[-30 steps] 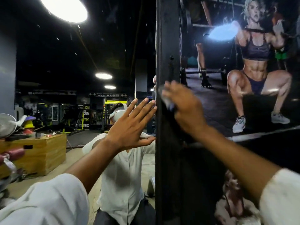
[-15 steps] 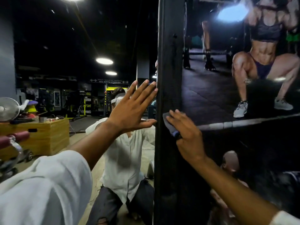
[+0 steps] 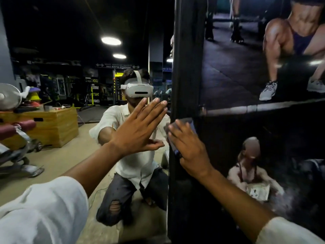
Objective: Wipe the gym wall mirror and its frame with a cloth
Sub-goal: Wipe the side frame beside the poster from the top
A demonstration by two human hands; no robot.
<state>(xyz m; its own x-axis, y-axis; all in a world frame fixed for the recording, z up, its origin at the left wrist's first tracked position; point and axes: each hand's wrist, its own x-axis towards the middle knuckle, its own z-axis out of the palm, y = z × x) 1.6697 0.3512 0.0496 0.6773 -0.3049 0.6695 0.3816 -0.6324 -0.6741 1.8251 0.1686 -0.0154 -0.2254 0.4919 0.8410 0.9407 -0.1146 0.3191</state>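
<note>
The wall mirror (image 3: 73,155) fills the left half of the view and reflects a kneeling person in a white shirt. Its black upright frame (image 3: 188,67) runs down the middle. My left hand (image 3: 139,131) lies flat against the mirror glass, fingers straight and pointing up to the right. My right hand (image 3: 188,148) presses a dark grey-blue cloth (image 3: 190,124) against the frame at mid height, fingers spread over it. Most of the cloth is hidden under that hand.
A dark gym poster (image 3: 263,85) covers the wall right of the frame. Reflected in the mirror are a wooden plyo box (image 3: 58,127), a fan (image 3: 8,97), a bench with red padding (image 3: 15,129) and ceiling lights.
My right hand has slid the cloth down the frame from upper to mid height. The view has tilted down. My left hand has stayed flat on the glass.
</note>
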